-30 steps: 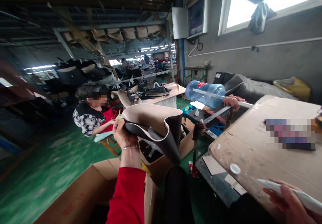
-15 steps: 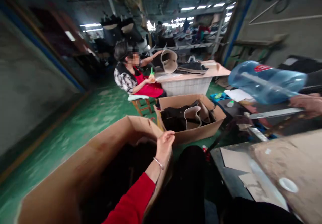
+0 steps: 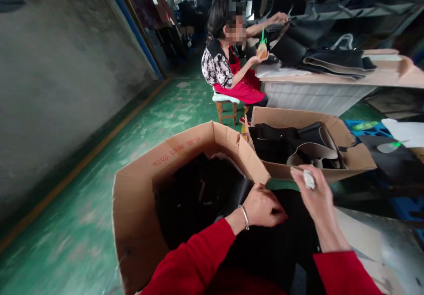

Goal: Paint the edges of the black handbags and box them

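Observation:
My left hand (image 3: pixel 263 207) is closed in a pinch on a black leather piece (image 3: pixel 281 242) that lies over my lap, beside the rim of a big cardboard box (image 3: pixel 139 224) full of dark pieces. My right hand (image 3: pixel 313 193) is closed round a small white object, a tube or bottle (image 3: pixel 309 179), and rests on the same black piece. Both sleeves are red, and a bracelet is on my left wrist.
A second cardboard box (image 3: pixel 357 158) holds black and beige pieces just ahead. A person in a red apron (image 3: pixel 232 72) sits on a stool at a work table (image 3: pixel 334 89) stacked with material. Green floor (image 3: pixel 82 215) and a grey wall are to the left.
The view swung down and left. My left hand let go of the curved black and beige piece, passed the box rim, and now pinches a black piece on my lap; my right hand came in beside it.

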Demonstrator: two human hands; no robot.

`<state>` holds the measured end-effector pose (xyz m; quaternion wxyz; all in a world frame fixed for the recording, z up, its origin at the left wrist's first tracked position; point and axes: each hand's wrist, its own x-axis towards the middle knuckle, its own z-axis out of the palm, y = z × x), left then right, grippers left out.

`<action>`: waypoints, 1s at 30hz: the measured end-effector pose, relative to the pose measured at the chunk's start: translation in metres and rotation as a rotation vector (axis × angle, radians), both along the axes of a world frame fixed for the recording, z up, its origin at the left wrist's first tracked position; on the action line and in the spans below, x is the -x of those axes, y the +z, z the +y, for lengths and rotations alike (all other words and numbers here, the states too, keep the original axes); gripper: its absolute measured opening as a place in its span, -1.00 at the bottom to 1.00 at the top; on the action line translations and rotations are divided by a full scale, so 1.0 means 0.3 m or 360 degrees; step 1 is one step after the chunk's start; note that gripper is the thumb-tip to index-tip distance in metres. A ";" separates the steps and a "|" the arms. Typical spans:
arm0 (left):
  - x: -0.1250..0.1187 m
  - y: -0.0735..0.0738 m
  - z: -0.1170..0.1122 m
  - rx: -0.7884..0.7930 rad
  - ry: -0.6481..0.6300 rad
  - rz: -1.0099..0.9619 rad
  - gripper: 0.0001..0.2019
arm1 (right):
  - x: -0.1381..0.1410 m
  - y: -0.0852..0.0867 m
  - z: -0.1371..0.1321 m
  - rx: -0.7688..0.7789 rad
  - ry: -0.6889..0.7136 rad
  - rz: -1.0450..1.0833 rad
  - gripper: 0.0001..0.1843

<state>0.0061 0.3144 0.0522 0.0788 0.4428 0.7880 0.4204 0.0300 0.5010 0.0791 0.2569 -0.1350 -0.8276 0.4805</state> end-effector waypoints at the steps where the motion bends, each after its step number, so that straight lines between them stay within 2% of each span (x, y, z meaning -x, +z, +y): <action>1: 0.001 -0.009 -0.001 0.0093 -0.0060 0.0096 -0.82 | 0.097 -0.019 -0.034 -0.0001 0.0129 -0.0112 -0.48; 4: 0.003 -0.025 -0.008 0.0179 -0.0155 0.0173 -0.74 | 0.317 -0.082 -0.126 -0.0118 0.0353 -0.0486 -0.43; 7: 0.005 -0.024 -0.012 0.0183 -0.0198 0.0196 -0.72 | 0.418 -0.135 -0.193 -0.0260 0.0405 -0.0721 -0.46; 10: 0.009 -0.019 -0.012 0.0150 -0.0191 0.0160 -0.71 | 0.439 -0.165 -0.224 -0.0387 0.0371 -0.0831 -0.53; 14: 0.022 -0.010 -0.013 0.0103 -0.0241 -0.0028 -0.67 | 0.429 -0.173 -0.213 -0.0564 0.0287 -0.0908 -0.65; 17: 0.026 -0.008 -0.021 -0.0059 -0.0296 -0.0404 -0.74 | 0.423 -0.166 -0.203 -0.0613 0.0311 -0.0917 -0.66; 18: 0.028 -0.013 -0.028 -0.0207 -0.0285 -0.0609 -0.75 | 0.421 -0.164 -0.204 -0.0628 0.0297 -0.0943 -0.65; 19: 0.031 -0.023 -0.041 -0.0392 -0.0184 -0.0835 -0.74 | 0.420 -0.162 -0.205 -0.0639 0.0274 -0.0978 -0.63; 20: 0.038 -0.039 -0.061 -0.0565 0.0061 -0.1054 -0.70 | 0.419 -0.160 -0.207 -0.0647 0.0254 -0.1012 -0.61; 21: 0.050 -0.059 -0.091 -0.0690 0.0438 -0.1234 -0.65 | 0.418 -0.159 -0.209 -0.0652 0.0237 -0.1039 -0.59; 22: 0.068 -0.085 -0.133 -0.0747 0.0894 -0.1345 -0.60 | 0.418 -0.158 -0.209 -0.0654 0.0227 -0.1053 -0.58; 23: 0.093 -0.113 -0.190 -0.0720 0.1433 -0.1382 -0.56 | 0.418 -0.158 -0.209 -0.0651 0.0226 -0.1057 -0.57; 24: 0.122 -0.142 -0.263 -0.0637 0.1830 -0.1335 -0.55 | 0.418 -0.159 -0.208 -0.0644 0.0231 -0.1056 -0.57; 28: 0.212 -0.231 -0.651 -0.0349 0.2680 -0.1099 -0.70 | 0.419 -0.169 -0.198 -0.0611 0.0256 -0.1049 -0.57; 30: 0.203 -0.252 -0.835 -0.0156 0.2989 -0.0986 -0.61 | 0.419 -0.175 -0.194 -0.0592 0.0265 -0.1048 -0.55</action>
